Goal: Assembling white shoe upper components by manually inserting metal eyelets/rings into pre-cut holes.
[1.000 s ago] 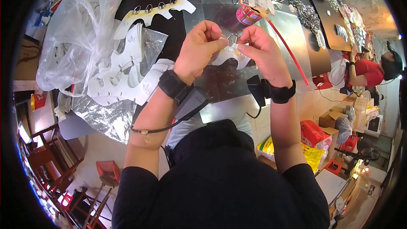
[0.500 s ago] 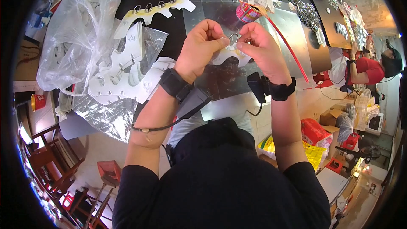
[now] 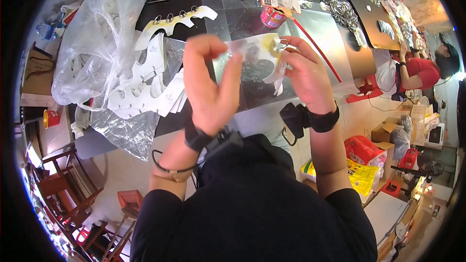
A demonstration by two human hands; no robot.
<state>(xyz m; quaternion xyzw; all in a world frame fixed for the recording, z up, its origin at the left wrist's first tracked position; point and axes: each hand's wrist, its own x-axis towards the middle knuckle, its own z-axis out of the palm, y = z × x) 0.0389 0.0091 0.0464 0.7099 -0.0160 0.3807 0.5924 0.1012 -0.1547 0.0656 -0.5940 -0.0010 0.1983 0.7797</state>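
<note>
White scalloped strip (image 3: pixel 255 51), a single one, sits between our two hands above a shiny sheet (image 3: pixel 326 34), its long axis running left to right, its scooped edge facing near. Our right hand (image 3: pixel 310 77) pinches its right end; our left hand (image 3: pixel 211 80) is blurred at its left end, and we cannot tell whether it grips. Farther left lies one ringed strip (image 3: pixel 169 25) with four rings; on the far side, one tin (image 3: pixel 273 18) and one red rod (image 3: pixel 318 51).

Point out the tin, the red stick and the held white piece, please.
Tin (image 3: pixel 273 18), head view: its pink side.
Red stick (image 3: pixel 317 50), head view: its middle.
White piece (image 3: pixel 262 52), head view: its upper part.
</note>
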